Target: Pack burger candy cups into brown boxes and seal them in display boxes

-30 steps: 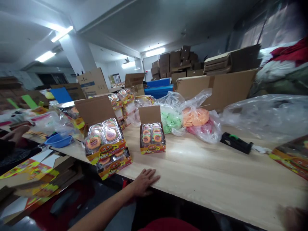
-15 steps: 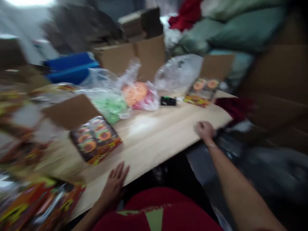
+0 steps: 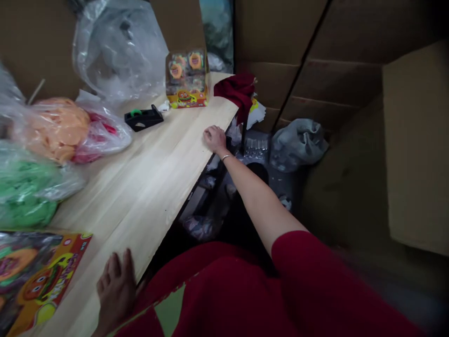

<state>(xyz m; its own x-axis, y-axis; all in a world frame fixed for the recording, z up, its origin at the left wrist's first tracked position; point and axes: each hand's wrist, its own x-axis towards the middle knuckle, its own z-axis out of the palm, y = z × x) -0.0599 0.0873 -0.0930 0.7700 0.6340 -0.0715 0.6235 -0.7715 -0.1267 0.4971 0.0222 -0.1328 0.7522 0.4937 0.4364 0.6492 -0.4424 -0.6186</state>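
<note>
Burger boxes (image 3: 51, 281): two, on table (image 3: 140, 187); one tape dispenser (image 3: 143, 120); left hand (image 3: 117, 290) grip spread, right hand (image 3: 215, 139) grip curled.

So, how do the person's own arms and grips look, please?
The right sleeve is dark red and leaves the forearm bare; a thin, light bracelet sits at the wrist. The right grip and left grip are ungloved hands. I cannot make out the left sleeve clearly.

The left hand (image 3: 117, 285) lies flat on the table (image 3: 140, 187). The right hand (image 3: 214, 139) rests curled at the table's edge. A red cloth (image 3: 235, 90) hangs over the table's far end.
</note>
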